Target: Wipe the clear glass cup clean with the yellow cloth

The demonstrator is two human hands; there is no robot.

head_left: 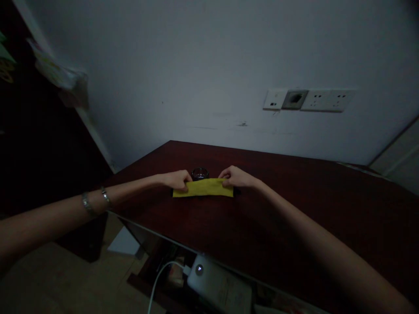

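Observation:
A flat yellow strip that looks like folded cloth [204, 188] stretches between my hands on a dark red-brown tabletop. My left hand [176, 179] pinches its left end between thumb and fingers. At the upper right edge, my right hand [237, 176] grips the same cloth with closed fingertips. Just behind the strip's middle stands a small clear glass [200, 172], its lower part hidden by the cloth. Neither hand appears to hold the glass.
The wooden tabletop [278, 196] meets a pale wall with sockets [322, 100]. Under the front edge, an open drawer [144, 279] holds a white device [219, 283] with a white cable [157, 279]. A white flat object [124, 242] is at lower left.

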